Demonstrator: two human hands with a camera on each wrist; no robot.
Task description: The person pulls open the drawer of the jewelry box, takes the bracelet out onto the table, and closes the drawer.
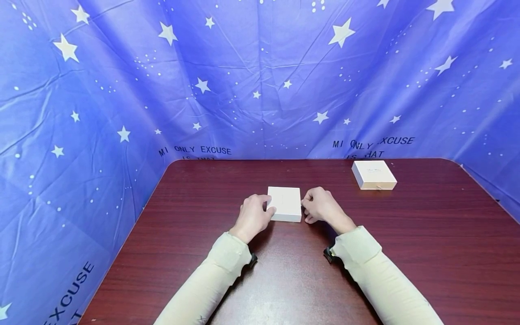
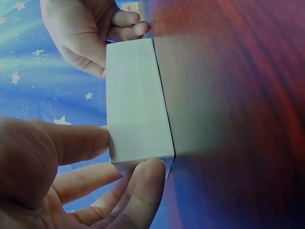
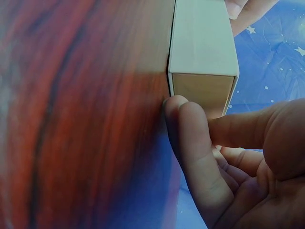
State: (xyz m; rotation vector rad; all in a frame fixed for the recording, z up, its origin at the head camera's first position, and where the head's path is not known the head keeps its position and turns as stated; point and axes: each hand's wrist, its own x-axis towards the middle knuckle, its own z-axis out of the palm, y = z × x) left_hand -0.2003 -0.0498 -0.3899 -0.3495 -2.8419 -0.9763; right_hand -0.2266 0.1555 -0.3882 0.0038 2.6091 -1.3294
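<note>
A small white drawer box [image 1: 284,204] lies flat on the table in front of the person, in the head view. Its left end is held by the left hand [image 1: 254,214], the thumb at the near side and the other fingers round the far side and end. At the opposite end, the right hand [image 1: 323,208] has its thumb and curled fingers pinched together against the box. The right wrist view shows them at the tan drawer front [image 3: 200,90], which sits inside the white sleeve; the fingers hide what lies between them.
Farther back on the right of the dark red wooden table [image 1: 195,194] stands a second box [image 1: 373,172], with lettering on its lid and a small tab on its tan front. A blue star-printed curtain [image 1: 260,81] hangs behind and at both sides.
</note>
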